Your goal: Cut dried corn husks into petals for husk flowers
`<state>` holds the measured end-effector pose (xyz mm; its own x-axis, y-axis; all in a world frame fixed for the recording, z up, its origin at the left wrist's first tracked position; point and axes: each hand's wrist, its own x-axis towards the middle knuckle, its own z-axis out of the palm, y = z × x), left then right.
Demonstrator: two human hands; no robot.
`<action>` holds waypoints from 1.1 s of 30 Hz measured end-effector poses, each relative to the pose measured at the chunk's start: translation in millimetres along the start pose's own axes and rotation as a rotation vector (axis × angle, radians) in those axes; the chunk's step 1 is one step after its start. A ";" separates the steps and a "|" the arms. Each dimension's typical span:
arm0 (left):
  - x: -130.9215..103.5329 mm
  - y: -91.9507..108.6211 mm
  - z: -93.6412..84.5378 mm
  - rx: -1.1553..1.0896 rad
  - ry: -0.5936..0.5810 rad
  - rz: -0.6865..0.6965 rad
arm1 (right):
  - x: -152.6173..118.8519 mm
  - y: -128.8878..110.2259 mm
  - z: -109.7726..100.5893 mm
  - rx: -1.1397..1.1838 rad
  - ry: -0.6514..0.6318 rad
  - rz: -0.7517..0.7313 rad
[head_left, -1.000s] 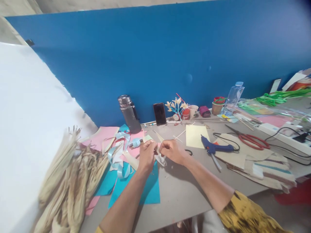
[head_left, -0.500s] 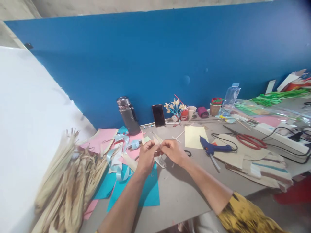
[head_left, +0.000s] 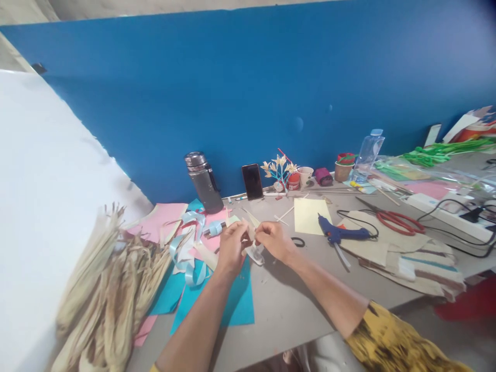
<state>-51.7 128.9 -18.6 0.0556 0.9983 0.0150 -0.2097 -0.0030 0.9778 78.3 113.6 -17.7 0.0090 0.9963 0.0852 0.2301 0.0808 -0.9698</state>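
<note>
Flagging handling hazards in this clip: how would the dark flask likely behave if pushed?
The dark flask might tip under a high push, being tall and narrow. Once down, its rounded body could roll. Its metallic-looking top suggests some weight.

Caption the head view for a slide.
Left hand and right hand, close together above a grey table, between dried husks and a blue glue gun.

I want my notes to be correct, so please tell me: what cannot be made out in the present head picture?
Head view: whatever the left hand and right hand may hold; the hands cover it.
Head view: the pale item below them; too blurred to identify.
Head view: the dried husks, whose lower ends the bottom edge cuts off.
Head view: print on the white cup; too small.
</note>
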 end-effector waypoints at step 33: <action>9.9 4.9 -12.8 0.032 0.138 0.120 | 15.2 18.4 -13.4 -0.038 0.006 0.002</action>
<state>-64.7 139.5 -16.3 -0.1024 0.9891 0.1054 -0.1752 -0.1222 0.9769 95.7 129.9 -31.2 0.0149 0.9963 0.0851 0.2670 0.0781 -0.9605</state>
